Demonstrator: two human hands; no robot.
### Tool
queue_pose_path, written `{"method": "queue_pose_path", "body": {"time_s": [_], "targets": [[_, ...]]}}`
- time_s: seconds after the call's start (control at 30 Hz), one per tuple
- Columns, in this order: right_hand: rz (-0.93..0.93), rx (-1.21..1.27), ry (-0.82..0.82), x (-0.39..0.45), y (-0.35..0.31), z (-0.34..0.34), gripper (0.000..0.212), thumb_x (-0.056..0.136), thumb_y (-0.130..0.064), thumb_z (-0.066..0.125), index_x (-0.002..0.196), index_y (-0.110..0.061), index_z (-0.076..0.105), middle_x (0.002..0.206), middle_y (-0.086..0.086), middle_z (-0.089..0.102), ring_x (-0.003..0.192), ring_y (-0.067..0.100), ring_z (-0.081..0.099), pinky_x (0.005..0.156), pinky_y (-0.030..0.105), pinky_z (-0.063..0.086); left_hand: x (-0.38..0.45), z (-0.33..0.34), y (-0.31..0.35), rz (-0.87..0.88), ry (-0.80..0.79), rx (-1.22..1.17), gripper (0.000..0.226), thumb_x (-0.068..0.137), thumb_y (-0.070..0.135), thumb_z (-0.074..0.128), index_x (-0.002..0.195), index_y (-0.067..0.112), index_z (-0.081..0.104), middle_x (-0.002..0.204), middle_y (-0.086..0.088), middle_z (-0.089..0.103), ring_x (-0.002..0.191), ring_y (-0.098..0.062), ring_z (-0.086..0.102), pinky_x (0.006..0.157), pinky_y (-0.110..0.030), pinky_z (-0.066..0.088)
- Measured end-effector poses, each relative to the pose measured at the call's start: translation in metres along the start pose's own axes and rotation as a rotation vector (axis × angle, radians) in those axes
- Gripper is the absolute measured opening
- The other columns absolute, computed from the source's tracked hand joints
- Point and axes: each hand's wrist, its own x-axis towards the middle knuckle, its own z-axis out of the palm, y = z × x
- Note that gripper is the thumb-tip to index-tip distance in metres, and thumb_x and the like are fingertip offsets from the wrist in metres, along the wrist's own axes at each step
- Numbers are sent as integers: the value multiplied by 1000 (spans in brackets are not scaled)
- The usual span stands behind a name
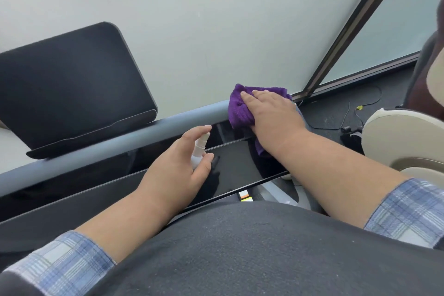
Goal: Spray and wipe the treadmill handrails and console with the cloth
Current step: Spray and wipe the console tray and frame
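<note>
Right hand (271,113) fingers (247,95) are laid out flat and close together on top of the purple cloth (237,110), pressing it down rather than gripping it. The cloth is bunched over the grey handrail (134,138) toward its right end, and a tail of it hangs down over the glossy black console (230,166) just below the rail. Left hand (185,158) fingers are curled round a small white spray bottle (199,151), index finger reaching up by the nozzle, and the bottle hovers over the middle of the console panel, near the rail's front edge but not touching it.

So the step looks like wiping the right stretch of the rail, with the sprayer held ready.

How I'd do it well: keep the palm flat so pressure spreads over the whole cloth, but let the cloth wrap round the rail's curve so the back and underside get done too, not just the top. Go in long overlapping passes along the rail, not little scrubs. That hanging tail will smear the shiny console, which shows every streak, so fold it up under the palm first. Spray lightly and preferably into the cloth; mist drifting onto the dark screen (72,79) standing at the rail's left end would leave spots, and I'd guess liquid pooling in the console's seams isn't great either. The left stretch of the rail, under the screen's base, looks like what's left to do
</note>
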Motion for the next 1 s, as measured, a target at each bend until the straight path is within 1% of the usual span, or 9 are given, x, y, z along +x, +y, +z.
{"method": "queue_pose_path", "body": {"time_s": [0.2,0.37,0.43,0.47,0.57,0.67,0.73,0.83,1.0], "targets": [[56,68,38,-32,11,-4,67,95,-31,55,155,-28,26,152,0,41,138,25,37,107,42,34,16,12,19,70,-34,38,49,93,45,54,131,60,27,90,34,50,88,21,50,64,-7,32],[143,498,243,-64,26,-14,67,87,-27,72,148,-22,44,135,8,56,124,32,49,106,47,39,36,9,14,11,3,76,48,96,40,54,134,54,29,77,29,57,81,21,50,59,-11,31],[78,509,288,-78,23,-12,71,82,-21,77,147,-19,47,133,8,59,121,32,52,105,48,40,44,6,9,-22,13,106,46,98,38,53,135,50,29,84,47,52,78,25,48,54,-15,30],[46,495,274,-83,20,-8,73,80,-19,78,146,-18,47,133,7,59,122,32,52,105,49,40,48,5,7,-47,20,117,46,98,38,53,135,50,30,82,47,52,75,24,49,53,-15,30],[-66,420,158,-92,3,6,75,77,-20,76,146,-20,48,136,5,58,122,32,52,102,51,41,54,3,5,-89,35,136,46,97,40,52,136,50,31,74,26,52,64,12,50,53,-14,29],[-244,208,-35,-89,-9,23,74,82,-32,71,150,-24,43,139,3,54,123,32,50,101,48,40,60,2,9,-50,16,167,44,98,39,50,135,49,29,86,19,51,69,-7,51,54,-22,31],[-266,102,-121,-87,-11,34,79,83,-42,69,153,-31,34,145,0,46,128,28,44,104,45,37,68,3,13,-22,4,211,41,98,37,48,133,47,28,95,14,50,77,-16,48,60,-30,34],[-248,69,-111,-85,-10,41,82,80,-49,67,152,-35,32,145,-2,44,127,26,42,103,45,37,83,9,17,1,-11,259,39,99,34,48,132,44,30,100,10,57,81,-17,47,70,-30,34],[-247,100,-97,-86,-8,43,81,78,-49,67,151,-35,35,143,-2,46,125,26,45,103,44,38,107,22,21,0,-45,306,36,98,29,48,130,38,33,98,4,59,78,-22,48,70,-31,34]]}}
